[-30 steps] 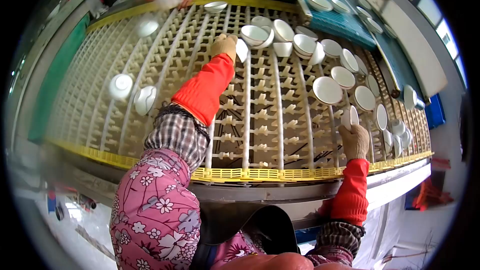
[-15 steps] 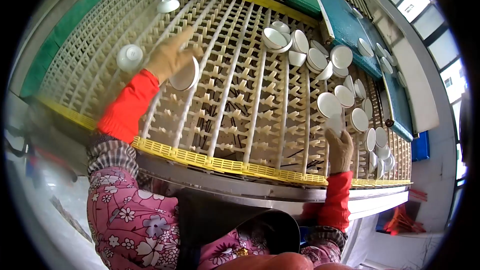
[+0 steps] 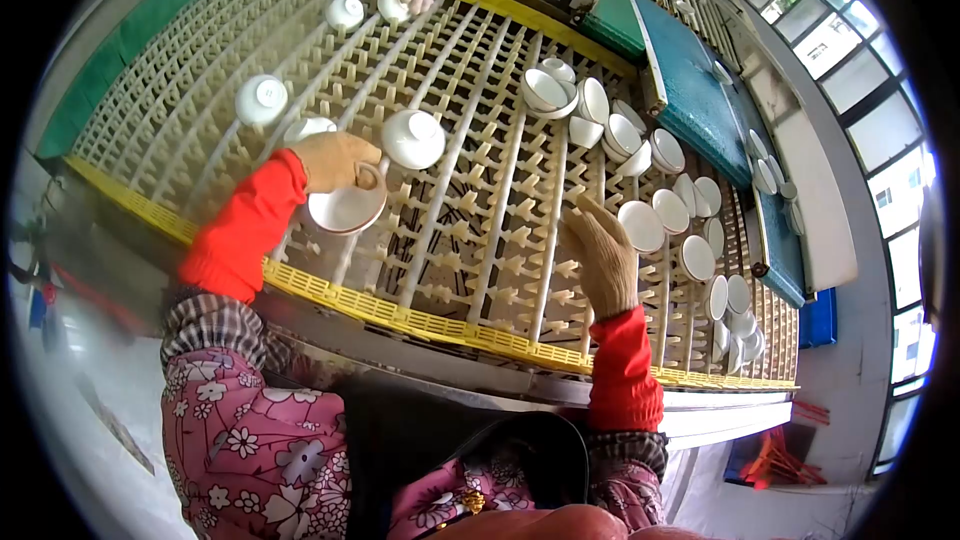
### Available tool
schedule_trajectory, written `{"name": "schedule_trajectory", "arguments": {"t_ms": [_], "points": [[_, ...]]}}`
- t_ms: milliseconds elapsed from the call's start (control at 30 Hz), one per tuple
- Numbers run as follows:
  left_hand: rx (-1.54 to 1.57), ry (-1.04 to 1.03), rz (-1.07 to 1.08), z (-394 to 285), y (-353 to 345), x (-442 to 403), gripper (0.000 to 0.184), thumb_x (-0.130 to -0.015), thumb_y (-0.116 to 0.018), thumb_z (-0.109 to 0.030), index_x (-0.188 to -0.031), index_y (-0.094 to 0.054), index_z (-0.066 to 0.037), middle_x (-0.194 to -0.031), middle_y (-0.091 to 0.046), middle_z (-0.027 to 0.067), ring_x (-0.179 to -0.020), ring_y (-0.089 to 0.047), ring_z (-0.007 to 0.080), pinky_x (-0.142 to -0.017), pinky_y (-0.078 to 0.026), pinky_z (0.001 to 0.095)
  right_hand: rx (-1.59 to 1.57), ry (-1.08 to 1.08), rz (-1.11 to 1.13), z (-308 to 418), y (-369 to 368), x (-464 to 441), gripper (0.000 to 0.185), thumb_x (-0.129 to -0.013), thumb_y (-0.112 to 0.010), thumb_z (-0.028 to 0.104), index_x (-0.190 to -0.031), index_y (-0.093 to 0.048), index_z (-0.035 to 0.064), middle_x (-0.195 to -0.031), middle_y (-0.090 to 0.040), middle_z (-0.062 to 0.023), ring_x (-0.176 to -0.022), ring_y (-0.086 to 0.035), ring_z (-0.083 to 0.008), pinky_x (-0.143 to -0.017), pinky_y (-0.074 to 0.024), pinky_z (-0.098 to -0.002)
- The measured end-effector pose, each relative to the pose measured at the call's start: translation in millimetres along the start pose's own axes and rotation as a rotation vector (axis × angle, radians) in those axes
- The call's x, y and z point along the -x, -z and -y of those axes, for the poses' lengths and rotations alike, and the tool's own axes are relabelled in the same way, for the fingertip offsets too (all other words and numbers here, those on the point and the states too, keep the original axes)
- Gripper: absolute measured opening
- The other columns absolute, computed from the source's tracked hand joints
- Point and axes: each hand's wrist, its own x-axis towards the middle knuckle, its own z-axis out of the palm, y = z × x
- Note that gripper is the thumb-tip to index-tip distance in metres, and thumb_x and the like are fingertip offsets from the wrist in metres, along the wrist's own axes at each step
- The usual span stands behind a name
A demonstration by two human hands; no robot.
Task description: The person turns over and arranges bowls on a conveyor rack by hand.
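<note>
Pinches a white bowl [image 3: 345, 213] by its rim with the left hand [image 3: 342, 162], left of frame centre; holds the right hand [image 3: 602, 255] loosely spread, right of centre, near another bowl [image 3: 641, 227] on the conveyor [image 3: 480, 338].

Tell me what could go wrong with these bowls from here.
The left hand seems to pinch a tilted bowl at its rim, so it could slip. The clustered bowls appear to touch and might chip if bumped. The right hand, open close to another bowl, could nudge it.
</note>
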Motion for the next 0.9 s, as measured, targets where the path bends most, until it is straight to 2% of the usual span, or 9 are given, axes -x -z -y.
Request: {"name": "schedule_trajectory", "arguments": {"t_ms": [133, 200, 300, 600, 633, 700, 767, 833, 900], "points": [[-0.219, 0.003, -0.262, 20, 5, -12, 0.019, -0.105, -0.064, -0.023, -0.113, -0.080, -0.016, -0.117, -0.080, 0.0087, -0.117, -0.072, 0.0344, -0.102, -0.057, 0.0478, -0.265, -0.389, -0.075, -27, 26, 84, 0.028, -0.101, -0.077, -0.004, -0.128, -0.080, 0.0004, -0.135, -0.076, -0.0172, -0.114, -0.078, -0.0242, -0.095, -0.0660, -0.0332], [-0.264, 0.051, -0.608, -4, 40, -1, 0.021, -0.107, -0.063, -0.023, -0.113, -0.079, -0.014, -0.102, -0.079, 0.0135, -0.100, -0.075, 0.0401, -0.087, -0.058, 0.0529, -0.737, -0.869, -0.236, -43, 42, 102, 0.025, -0.104, -0.073, -0.007, -0.128, -0.080, -0.0028, -0.142, -0.071, -0.0193, -0.120, -0.077, -0.0238, -0.095, -0.0695, -0.0320], [-0.400, 0.121, -0.989, -58, 74, 20, 0.033, -0.108, -0.073, -0.034, -0.127, -0.080, -0.009, -0.094, -0.079, 0.0169, -0.088, -0.076, 0.0415, -0.079, -0.059, 0.0526, -0.897, -1.003, -0.424, -57, 42, 111, 0.030, -0.104, -0.078, 0.002, -0.133, -0.076, -0.0073, -0.139, -0.072, -0.0179, -0.116, -0.077, -0.0226, -0.095, -0.0683, -0.0309], [-0.016, -0.346, -0.813, -160, 21, -50, 0.046, -0.100, -0.085, -0.040, -0.130, -0.080, -0.005, -0.083, -0.075, 0.0105, -0.069, -0.070, 0.0267, -0.068, -0.058, 0.0377, -0.603, -0.922, -0.110, -35, 56, 85, 0.043, -0.107, -0.079, 0.020, -0.142, -0.076, -0.0049, -0.132, -0.079, -0.0134, -0.118, -0.075, -0.0177, -0.102, -0.0588, -0.0314], [-0.117, -0.159, -0.503, -182, 22, -67, 0.051, -0.097, -0.087, -0.040, -0.134, -0.078, -0.007, -0.087, -0.076, 0.0115, -0.075, -0.072, 0.0299, -0.071, -0.058, 0.0415, -0.545, -0.903, -0.068, -33, 59, 83, 0.043, -0.107, -0.079, 0.020, -0.141, -0.076, -0.0045, -0.132, -0.080, -0.0131, -0.117, -0.074, -0.0171, -0.101, -0.0582, -0.0310], [-0.087, -0.456, -0.815, -183, -22, -120, 0.056, -0.096, -0.087, -0.045, -0.136, -0.076, -0.009, -0.093, -0.077, 0.0103, -0.084, -0.074, 0.0317, -0.078, -0.059, 0.0456, -0.514, -0.880, -0.062, -38, 60, 88, 0.044, -0.106, -0.079, 0.019, -0.144, -0.075, -0.0037, -0.133, -0.080, -0.0130, -0.118, -0.074, -0.0177, -0.103, -0.0574, -0.0317], [-0.115, -0.408, -0.792, -196, -45, -169, 0.058, -0.096, -0.081, -0.061, -0.122, -0.078, -0.009, -0.095, -0.076, 0.0098, -0.096, -0.077, 0.0311, -0.085, -0.061, 0.0478, -0.460, -0.871, -0.084, -42, 59, 93, 0.044, -0.106, -0.079, 0.018, -0.144, -0.075, -0.0030, -0.134, -0.080, -0.0135, -0.119, -0.074, -0.0184, -0.104, -0.0572, -0.0324], [-0.196, -0.114, -0.443, -228, -29, -191, 0.059, -0.099, -0.075, -0.068, -0.120, -0.080, -0.013, -0.142, -0.072, 0.0089, -0.136, -0.065, 0.0354, -0.114, -0.051, 0.0483, -0.481, -0.879, -0.085, -48, 59, 96, 0.044, -0.106, -0.079, 0.018, -0.145, -0.075, -0.0019, -0.135, -0.080, -0.0143, -0.119, -0.074, -0.0186, -0.104, -0.0576, -0.0333], [-0.339, -0.009, -0.416, -236, -22, -229, 0.060, -0.104, -0.068, -0.069, -0.130, -0.081, -0.017, -0.152, -0.068, 0.0091, -0.150, -0.056, 0.0369, -0.126, -0.041, 0.0475, -0.450, -0.872, -0.061, -46, 63, 96, 0.044, -0.106, -0.079, 0.018, -0.145, -0.075, -0.0018, -0.135, -0.080, -0.0149, -0.120, -0.074, -0.0181, -0.103, -0.0582, -0.0334]]}}
